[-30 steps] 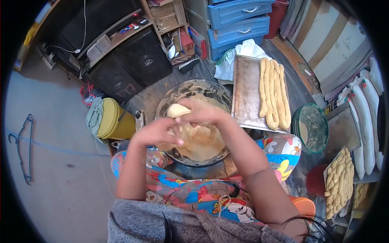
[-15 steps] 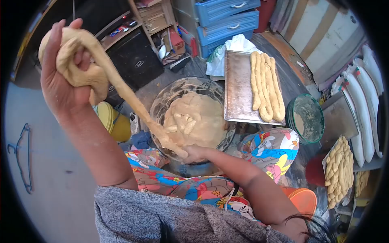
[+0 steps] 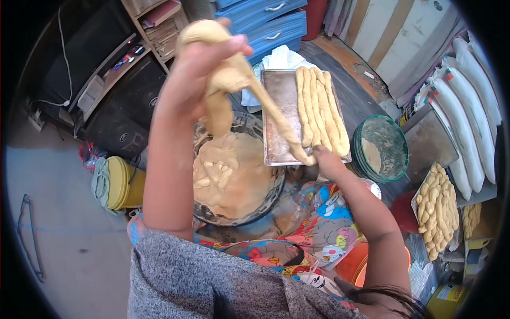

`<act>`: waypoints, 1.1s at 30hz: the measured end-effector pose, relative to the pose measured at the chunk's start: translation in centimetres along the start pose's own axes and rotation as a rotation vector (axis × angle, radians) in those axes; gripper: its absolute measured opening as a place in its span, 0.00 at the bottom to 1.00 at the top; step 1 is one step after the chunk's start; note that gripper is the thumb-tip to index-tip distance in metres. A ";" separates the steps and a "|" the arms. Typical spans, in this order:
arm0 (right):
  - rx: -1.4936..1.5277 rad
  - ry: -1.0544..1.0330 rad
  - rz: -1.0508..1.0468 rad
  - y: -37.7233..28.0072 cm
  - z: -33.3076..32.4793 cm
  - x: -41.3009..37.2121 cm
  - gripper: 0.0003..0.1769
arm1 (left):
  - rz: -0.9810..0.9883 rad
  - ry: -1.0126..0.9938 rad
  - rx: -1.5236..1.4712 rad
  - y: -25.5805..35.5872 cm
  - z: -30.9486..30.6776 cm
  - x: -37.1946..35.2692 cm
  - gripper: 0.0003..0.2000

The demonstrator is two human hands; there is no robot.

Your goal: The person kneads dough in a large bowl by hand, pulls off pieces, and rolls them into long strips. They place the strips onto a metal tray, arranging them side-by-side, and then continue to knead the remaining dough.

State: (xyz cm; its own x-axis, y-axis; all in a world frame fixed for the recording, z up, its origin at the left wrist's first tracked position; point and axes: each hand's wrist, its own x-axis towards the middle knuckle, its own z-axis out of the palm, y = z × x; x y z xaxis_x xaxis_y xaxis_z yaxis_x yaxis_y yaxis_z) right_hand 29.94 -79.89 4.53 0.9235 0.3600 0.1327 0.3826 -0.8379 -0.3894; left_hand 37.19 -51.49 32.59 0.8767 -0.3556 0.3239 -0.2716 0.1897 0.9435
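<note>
The left hand (image 3: 196, 69), raised above the bowl (image 3: 272, 195), closes its fingers around the thick end of a dough rope (image 3: 273, 117). The right hand (image 3: 325, 161) pinches the thin end just right of the bowl. Half a second ago that hand sat at the bowl's near rim, and the left was far out to the left. Right of the bowl a tray (image 3: 279, 106) holds rolled lengths (image 3: 319, 109), left of it is grey floor (image 3: 69, 212), and beyond it are blue drawers (image 3: 265, 18).

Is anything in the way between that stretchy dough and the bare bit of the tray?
Nothing visible is in the way. The dough rope hangs between the left hand and the right hand, just above the bare left side of the tray. The shaped ropes lie on the tray's right side.
</note>
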 end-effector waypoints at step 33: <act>0.008 -0.665 0.188 0.1 -3.1 6.7 0.23 | -0.459 0.223 0.889 -41.8 0.8 17.0 0.21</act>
State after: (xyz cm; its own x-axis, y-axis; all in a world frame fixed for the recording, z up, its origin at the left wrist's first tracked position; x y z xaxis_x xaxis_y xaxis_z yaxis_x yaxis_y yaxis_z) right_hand 36.25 -78.84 8.18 0.7589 0.3863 -0.5242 0.2150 -0.9085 -0.3583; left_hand 63.15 -66.26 -1.31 0.9995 -0.0274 -0.0163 -0.0076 -0.7012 0.7129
